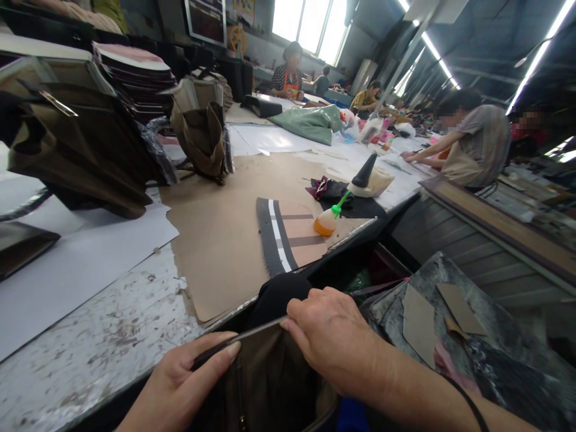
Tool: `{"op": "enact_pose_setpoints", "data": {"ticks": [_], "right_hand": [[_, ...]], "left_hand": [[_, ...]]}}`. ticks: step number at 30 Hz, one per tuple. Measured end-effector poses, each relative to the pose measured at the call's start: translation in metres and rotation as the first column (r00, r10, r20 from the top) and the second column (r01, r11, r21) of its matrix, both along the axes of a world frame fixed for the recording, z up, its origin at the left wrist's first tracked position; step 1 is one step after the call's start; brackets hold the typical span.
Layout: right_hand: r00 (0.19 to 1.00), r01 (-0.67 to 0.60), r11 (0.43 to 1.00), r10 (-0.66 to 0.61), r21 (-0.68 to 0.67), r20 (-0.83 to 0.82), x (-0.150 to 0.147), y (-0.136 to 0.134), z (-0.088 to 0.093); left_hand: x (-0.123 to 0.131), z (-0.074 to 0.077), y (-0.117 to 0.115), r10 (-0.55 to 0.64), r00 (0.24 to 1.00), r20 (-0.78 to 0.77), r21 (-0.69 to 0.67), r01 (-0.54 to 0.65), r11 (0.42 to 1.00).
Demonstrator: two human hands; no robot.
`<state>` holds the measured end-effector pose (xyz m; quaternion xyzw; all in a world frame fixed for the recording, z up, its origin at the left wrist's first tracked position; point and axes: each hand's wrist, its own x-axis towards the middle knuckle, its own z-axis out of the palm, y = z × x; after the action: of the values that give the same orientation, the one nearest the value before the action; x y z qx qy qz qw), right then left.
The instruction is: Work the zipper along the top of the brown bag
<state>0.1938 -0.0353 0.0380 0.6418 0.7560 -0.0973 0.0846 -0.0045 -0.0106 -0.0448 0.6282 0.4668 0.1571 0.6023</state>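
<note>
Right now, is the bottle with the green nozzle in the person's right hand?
No, the bottle is on the worktable, and the right hand holds the edge of the brown bag.

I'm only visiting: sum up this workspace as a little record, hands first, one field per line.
Left hand: pinching the edge of a brown bag
Right hand: gripping the same edge, farther right
Table: brown sheet, with a striped panel on it
Bottle: orange liquid inside, at the panel's right end
Co-worker: leaning over the table, right
</note>
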Motion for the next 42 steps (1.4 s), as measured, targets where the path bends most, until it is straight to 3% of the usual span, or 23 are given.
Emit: {"op": "enact_pose_setpoints", "data": {"ticks": [7,13,20,33,38,42], "right_hand": [[1.0,-0.013,0.999,0.013,0.04,-0.006,0.0,-0.002,-0.001],[0.997,0.082,0.996,-0.081,-0.037,0.006,-0.003,0.0,0.001],[0.983,0.177,0.984,-0.177,-0.018,-0.05,-0.001,-0.003,-0.004],[0.986,0.107,0.994,-0.108,-0.015,-0.129,0.005,0.0,-0.008],[0.973,0.095,0.995,-0.102,-0.04,-0.208,0.01,0.004,-0.012],[0.962,0.099,0.994,-0.108,-0.048,-0.25,0.014,0.007,-0.014]], "left_hand": [[0.003,0.004,-0.001,-0.001,1.0,0.017,-0.014,0.001,1.0],[0.006,0.005,-0.004,0.105,0.994,0.041,-0.029,-0.104,0.994],[0.008,0.01,-0.006,0.152,0.988,0.037,0.018,-0.153,0.988],[0.002,0.008,-0.005,0.034,0.999,0.014,-0.02,-0.034,0.999],[0.002,0.013,0.007,-0.081,0.995,0.059,-0.146,0.088,0.985],[0.01,0.024,0.021,-0.223,0.967,0.121,-0.259,0.248,0.934]]}}
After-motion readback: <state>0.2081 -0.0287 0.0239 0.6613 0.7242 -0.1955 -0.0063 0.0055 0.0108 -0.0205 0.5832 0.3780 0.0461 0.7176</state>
